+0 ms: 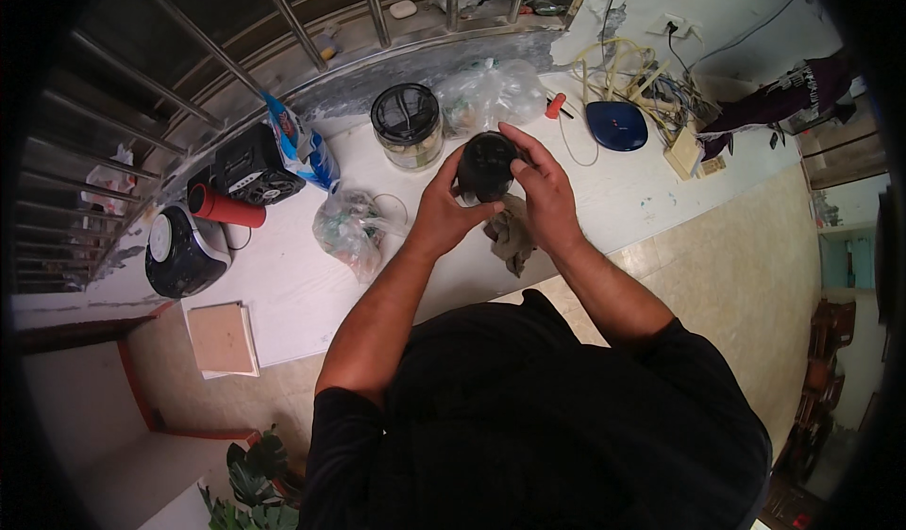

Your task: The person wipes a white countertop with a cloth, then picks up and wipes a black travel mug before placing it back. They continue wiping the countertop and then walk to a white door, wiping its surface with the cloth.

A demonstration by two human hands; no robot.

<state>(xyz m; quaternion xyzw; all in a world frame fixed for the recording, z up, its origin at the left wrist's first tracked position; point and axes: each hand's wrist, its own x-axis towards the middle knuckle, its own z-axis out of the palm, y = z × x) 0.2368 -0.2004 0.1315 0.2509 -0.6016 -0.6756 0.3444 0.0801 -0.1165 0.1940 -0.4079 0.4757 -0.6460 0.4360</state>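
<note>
Between my two hands is a dark cylindrical container with a black top, raised over the white table. My left hand wraps its left and near side, the thumb lying across the front. On the other side my right hand grips it, with fingers bent over the rim. What is inside the container cannot be seen. Under and beside my hands a crumpled brown-grey cloth lies at the table's front edge. A clear jar with a black lid stands just behind my left hand.
Clear plastic bags lie on the white table. To the left are a red cylinder, a black speaker-like box and a black-and-white appliance. At right sit a blue router-like device and tangled cables. Metal bars edge the back.
</note>
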